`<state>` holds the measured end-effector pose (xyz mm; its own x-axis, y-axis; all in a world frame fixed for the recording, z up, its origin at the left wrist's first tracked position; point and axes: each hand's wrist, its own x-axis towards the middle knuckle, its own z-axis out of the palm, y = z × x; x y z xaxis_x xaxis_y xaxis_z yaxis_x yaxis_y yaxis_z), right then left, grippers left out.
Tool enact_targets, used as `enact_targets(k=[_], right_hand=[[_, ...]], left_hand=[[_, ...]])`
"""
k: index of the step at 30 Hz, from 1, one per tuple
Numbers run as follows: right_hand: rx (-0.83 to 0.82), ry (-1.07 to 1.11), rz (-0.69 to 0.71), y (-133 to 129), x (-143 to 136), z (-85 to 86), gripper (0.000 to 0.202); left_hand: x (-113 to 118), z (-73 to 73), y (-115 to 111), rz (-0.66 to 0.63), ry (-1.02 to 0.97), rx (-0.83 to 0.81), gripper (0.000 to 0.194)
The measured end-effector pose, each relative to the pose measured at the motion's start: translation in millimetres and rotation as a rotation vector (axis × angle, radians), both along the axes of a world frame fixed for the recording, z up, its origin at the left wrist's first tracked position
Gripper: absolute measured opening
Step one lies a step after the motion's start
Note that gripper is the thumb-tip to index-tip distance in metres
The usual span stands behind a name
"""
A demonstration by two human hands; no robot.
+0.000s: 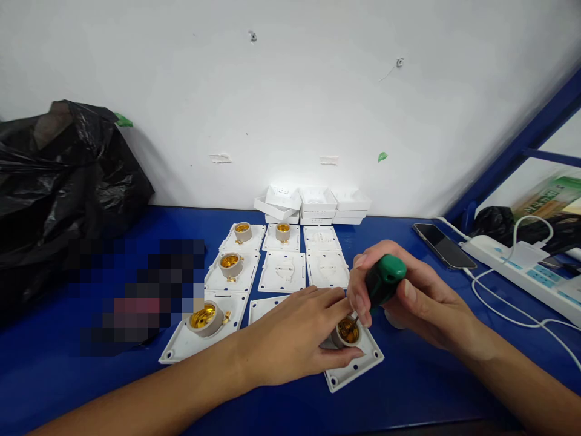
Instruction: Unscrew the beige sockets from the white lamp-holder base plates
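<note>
Snugly, right fingers round screwdriver (green), left fingers around socket

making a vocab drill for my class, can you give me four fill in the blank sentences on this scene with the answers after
1. The right hand holds a screwdriver whose butt end is ____.
2. The left hand touches a white plate that bears a lamp socket with a ____-coloured inside.
3. Exactly ____ sockets show on the leftmost column of plates.
4. The phone lies on the person's ____ side of the blue table.

Missing words: green; gold; three; right.
</note>
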<state>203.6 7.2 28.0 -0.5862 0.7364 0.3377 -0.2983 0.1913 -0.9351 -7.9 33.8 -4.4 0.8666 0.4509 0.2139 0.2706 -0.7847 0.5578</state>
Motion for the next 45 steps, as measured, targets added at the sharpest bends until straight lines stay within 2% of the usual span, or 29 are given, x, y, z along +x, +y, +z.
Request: enact_targets(k=[9,45], right_hand=[[0.012,-0.025,0.006,-2.6,-0.3,1.5,0.029],[0.031,-0.031,0.005,-4.5,-1.7,0.6,0.029]], left_hand=[[1.0,1.5,-0.4,-0.002,-0.013,-0.034,0.02],[1.1,4.3,0.3,-0.008,0.019,-0.08,0.02]])
